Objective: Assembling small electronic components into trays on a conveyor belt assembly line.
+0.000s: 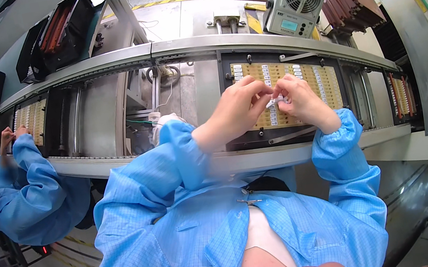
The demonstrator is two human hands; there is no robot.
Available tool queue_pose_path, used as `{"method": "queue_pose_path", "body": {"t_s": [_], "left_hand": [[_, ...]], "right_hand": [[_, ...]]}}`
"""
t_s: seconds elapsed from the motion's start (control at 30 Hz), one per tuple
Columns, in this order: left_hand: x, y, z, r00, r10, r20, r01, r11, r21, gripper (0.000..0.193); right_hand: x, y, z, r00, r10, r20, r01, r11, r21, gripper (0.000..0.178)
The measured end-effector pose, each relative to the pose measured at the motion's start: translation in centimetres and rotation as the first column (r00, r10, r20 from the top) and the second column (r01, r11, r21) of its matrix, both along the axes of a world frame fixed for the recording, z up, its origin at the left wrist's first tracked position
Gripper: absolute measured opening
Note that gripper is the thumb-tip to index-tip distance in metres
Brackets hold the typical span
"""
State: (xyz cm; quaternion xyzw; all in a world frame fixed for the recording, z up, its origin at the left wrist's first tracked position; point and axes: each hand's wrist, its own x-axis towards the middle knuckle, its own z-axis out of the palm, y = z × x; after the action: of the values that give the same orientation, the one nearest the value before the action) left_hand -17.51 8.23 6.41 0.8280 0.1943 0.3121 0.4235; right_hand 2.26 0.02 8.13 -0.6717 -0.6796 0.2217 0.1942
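Observation:
Both hands meet over a tan circuit board panel (325, 89) with rows of small white parts, set in a black frame (226, 69). My left hand (238, 109) is closed, thumb and fingertips pinched together close to the right fingertips. Whatever it pinches is too small to make out. My right hand (301, 97) is curled, its fingers closed around small white parts (280, 100) that show between thumb and palm. The fingertips hide part of the panel beneath them.
The frame sits on a metal conveyor (182, 45). Beyond it stand a grey fan unit (296, 1) and a stack of brown trays (351, 6). Black bins (59, 37) stand at far left. Left of me, a person in blue (35, 180) works over another panel (30, 120).

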Motion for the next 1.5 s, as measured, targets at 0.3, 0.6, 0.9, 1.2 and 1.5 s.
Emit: {"method": "queue_pose_path", "body": {"t_s": [0.3, 0.6, 0.9, 1.2, 1.5], "left_hand": [[1.2, 1.4, -0.5, 0.981, 0.037, 0.188, 0.185, 0.076, -0.980, 0.058], [-2.1, 4.3, -1.5, 0.985, 0.048, 0.167, 0.156, 0.173, -0.972, 0.039], [2.0, 0.8, -2.3, 0.971, 0.123, 0.204, 0.201, 0.031, -0.979, 0.045], [-10.0, 12.0, -1.7, 0.724, 0.672, 0.159, 0.083, 0.144, -0.986, 0.026], [-36.1, 40.9, 3.6, 0.090, 0.927, 0.365, -0.629, 0.337, -0.701, 0.046]], "right_hand": [[-3.2, 1.4, 3.7, 0.917, -0.008, -0.398, 0.063, 0.990, 0.126, 0.020], [-2.3, 0.8, -1.0, 0.988, -0.038, -0.146, 0.044, 0.998, 0.038, 0.018], [-2.5, 1.2, 3.4, 0.957, 0.112, -0.269, -0.051, 0.973, 0.225, 0.017], [8.8, -2.2, 1.5, 0.967, -0.255, -0.005, 0.245, 0.922, 0.300, 0.010], [26.8, -12.7, -6.3, 0.507, -0.791, 0.344, 0.653, 0.612, 0.445, 0.043]]}}
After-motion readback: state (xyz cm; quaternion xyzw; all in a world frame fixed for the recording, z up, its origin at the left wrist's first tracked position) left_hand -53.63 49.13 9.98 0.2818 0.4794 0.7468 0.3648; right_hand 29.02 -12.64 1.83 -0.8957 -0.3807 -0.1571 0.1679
